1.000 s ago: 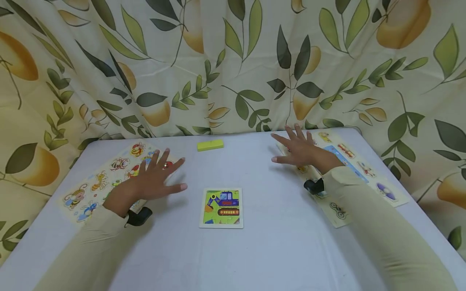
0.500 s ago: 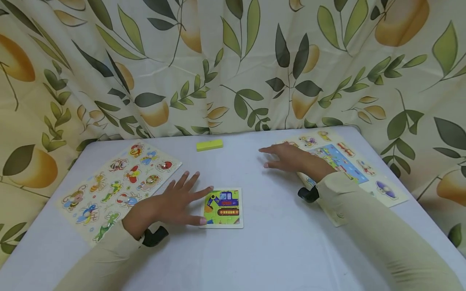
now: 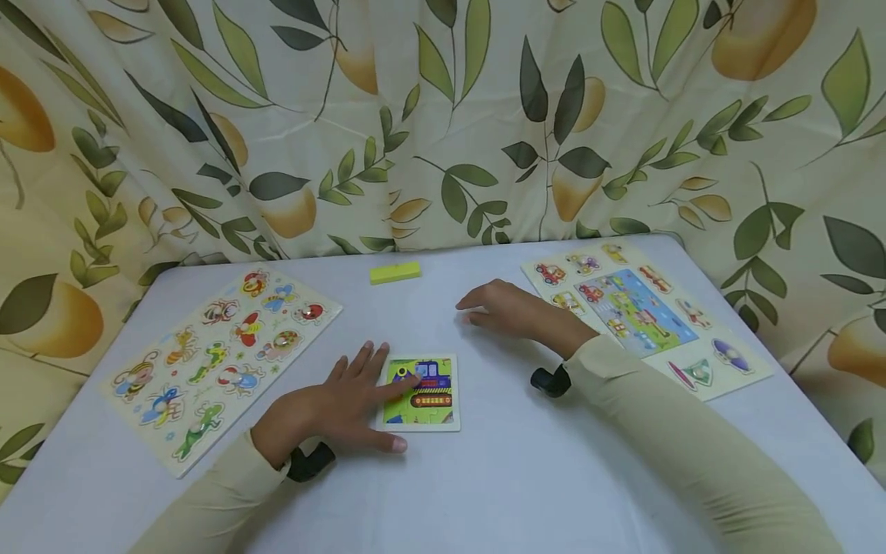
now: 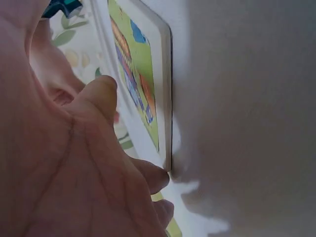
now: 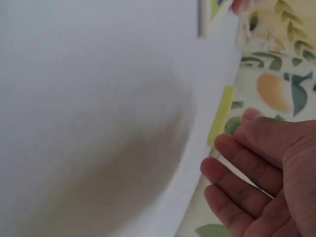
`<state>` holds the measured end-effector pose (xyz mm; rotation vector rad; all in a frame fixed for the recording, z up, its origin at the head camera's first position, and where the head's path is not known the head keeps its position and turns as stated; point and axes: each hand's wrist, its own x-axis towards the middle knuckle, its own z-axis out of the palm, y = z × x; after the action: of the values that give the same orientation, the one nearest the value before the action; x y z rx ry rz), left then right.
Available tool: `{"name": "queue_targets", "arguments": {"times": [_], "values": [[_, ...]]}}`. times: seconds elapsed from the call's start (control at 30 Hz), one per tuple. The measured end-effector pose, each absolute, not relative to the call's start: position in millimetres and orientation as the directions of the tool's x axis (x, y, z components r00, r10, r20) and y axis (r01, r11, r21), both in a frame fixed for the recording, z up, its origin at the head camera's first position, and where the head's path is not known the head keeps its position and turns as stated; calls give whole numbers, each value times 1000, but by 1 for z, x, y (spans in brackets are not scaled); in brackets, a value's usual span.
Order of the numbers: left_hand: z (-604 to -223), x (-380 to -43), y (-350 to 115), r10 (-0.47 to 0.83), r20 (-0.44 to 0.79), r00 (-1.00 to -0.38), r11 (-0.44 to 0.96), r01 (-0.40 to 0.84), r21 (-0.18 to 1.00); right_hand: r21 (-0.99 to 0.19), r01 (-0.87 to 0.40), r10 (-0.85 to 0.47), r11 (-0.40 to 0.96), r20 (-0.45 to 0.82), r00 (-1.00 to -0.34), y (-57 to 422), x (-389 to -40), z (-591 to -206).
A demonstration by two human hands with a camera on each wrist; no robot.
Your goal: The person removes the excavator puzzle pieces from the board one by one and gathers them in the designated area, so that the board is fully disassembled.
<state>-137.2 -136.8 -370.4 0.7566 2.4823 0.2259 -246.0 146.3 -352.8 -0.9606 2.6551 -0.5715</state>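
Observation:
A small square puzzle (image 3: 436, 415) with a white frame and a picture of a digger lies flat in the middle of the table. My left hand (image 3: 339, 404) is at its left side with fingers spread, the index finger over the picture and the thumb by the near left corner. In the left wrist view the puzzle (image 4: 140, 74) shows beside the fingers, none of them curled round it. To the right of the puzzle, my right hand (image 3: 515, 308) hovers above the table, fingers loosely bent and holding nothing. The right wrist view shows that hand (image 5: 261, 173) with its palm bare.
An insect picture board (image 3: 228, 346) lies at the left of the table. On the right side is a board with vehicle pictures (image 3: 644, 308). A yellow block (image 3: 394, 272) sits near the back edge, before a leaf-patterned curtain (image 3: 443, 115).
My left hand has moved right and nearer, from over the insect board to the puzzle. My right hand has moved left, off the vehicle board, its fingers going from spread to bent.

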Motion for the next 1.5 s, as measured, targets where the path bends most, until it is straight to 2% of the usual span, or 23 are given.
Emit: {"name": "queue_targets", "arguments": {"times": [0.23, 0.7, 0.9, 1.2, 1.5], "values": [[-373, -135, -136, 537, -458, -709, 844, 459, 279, -494, -571, -688, 655, -80, -721, 125, -238, -357], [-378, -132, -129, 533, -440, -723, 844, 495, 208, -573, -621, -791, 535, -80, -607, 90, -218, -362], [-380, -131, -128, 515, -448, -731, 855, 474, 210, -541, -649, -809, 535, -104, -579, 77, -214, -364], [-379, -129, -126, 466, -492, -736, 881, 437, 180, -445, -691, -807, 570, -143, -573, 65, -209, -369], [-376, -131, -125, 457, -514, -726, 886, 426, 185, -373, -754, -830, 541, -93, -549, 62, -211, -375]]}}
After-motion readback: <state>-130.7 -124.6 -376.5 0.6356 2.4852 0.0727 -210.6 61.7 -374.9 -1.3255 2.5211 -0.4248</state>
